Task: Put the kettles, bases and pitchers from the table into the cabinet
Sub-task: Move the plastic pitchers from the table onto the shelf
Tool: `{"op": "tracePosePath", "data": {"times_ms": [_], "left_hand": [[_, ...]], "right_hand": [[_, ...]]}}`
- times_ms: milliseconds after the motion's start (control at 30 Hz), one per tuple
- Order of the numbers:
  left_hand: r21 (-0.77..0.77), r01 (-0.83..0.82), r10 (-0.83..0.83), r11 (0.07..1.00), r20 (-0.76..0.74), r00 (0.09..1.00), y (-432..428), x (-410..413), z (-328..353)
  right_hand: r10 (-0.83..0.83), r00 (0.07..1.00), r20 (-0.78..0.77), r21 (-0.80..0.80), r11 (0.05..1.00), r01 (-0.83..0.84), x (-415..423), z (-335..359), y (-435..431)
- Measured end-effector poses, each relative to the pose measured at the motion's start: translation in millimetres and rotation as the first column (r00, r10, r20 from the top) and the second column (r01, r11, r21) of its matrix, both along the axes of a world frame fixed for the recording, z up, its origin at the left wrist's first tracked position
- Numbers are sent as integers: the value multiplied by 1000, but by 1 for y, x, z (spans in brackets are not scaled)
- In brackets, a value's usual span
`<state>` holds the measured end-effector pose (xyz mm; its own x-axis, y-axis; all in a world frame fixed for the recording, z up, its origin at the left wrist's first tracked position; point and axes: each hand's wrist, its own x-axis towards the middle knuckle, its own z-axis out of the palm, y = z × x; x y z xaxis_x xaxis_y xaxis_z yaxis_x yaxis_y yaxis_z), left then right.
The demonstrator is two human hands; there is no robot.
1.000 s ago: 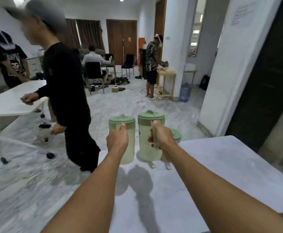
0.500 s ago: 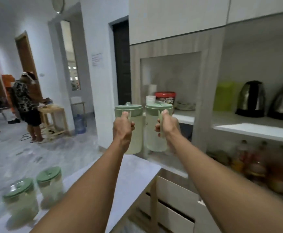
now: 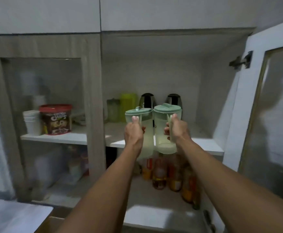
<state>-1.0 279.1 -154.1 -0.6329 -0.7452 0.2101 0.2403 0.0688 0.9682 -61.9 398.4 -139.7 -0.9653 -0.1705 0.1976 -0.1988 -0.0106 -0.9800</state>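
I hold two pale green pitchers with green lids in front of the open cabinet. My left hand [image 3: 133, 134] grips the handle of the left pitcher [image 3: 145, 115]. My right hand [image 3: 177, 130] grips the handle of the right pitcher [image 3: 162, 130]. Both pitchers hang upright, side by side, just in front of the white middle shelf [image 3: 204, 145]. Behind them at the back of that shelf stand two steel kettles [image 3: 146, 100] [image 3: 173, 99], partly hidden by the pitchers, with a yellow-green pitcher [image 3: 128, 105] and a clear jug [image 3: 113, 109] to their left.
The cabinet door [image 3: 258, 101] on the right hangs open. Behind the glass panel at left sit a stack of paper cups [image 3: 32, 121] and a red-lidded tub [image 3: 55, 119]. Several bottles [image 3: 159, 174] crowd the lower shelf. A table corner [image 3: 11, 216] shows at the bottom left.
I have turned from the table and room to face the cabinet squarely, carrying both pitchers up to the middle shelf. My grip on both handles is unchanged.
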Motion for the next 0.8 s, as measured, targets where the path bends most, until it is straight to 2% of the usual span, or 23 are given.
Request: {"op": "tracePosePath", "data": {"times_ms": [233, 467, 600, 700, 800], "left_hand": [[-14, -76, 76, 997, 25, 997, -20, -89, 4], [57, -224, 219, 973, 88, 972, -130, -154, -12], [69, -312, 292, 947, 213, 932, -190, -196, -5], [-107, -315, 332, 943, 334, 882, -226, -226, -3], [-225, -331, 395, 916, 377, 838, -257, -250, 0]], "right_hand": [[29, 1000, 3, -17, 999, -29, -90, -13, -25], [135, 990, 45, -41, 990, -133, -164, -38, -136], [180, 981, 69, 1, 983, -181, -208, -34, -208], [169, 982, 81, 42, 984, -173, -242, -29, -249], [205, 974, 94, -2, 979, -206, -264, -22, -277]]}}
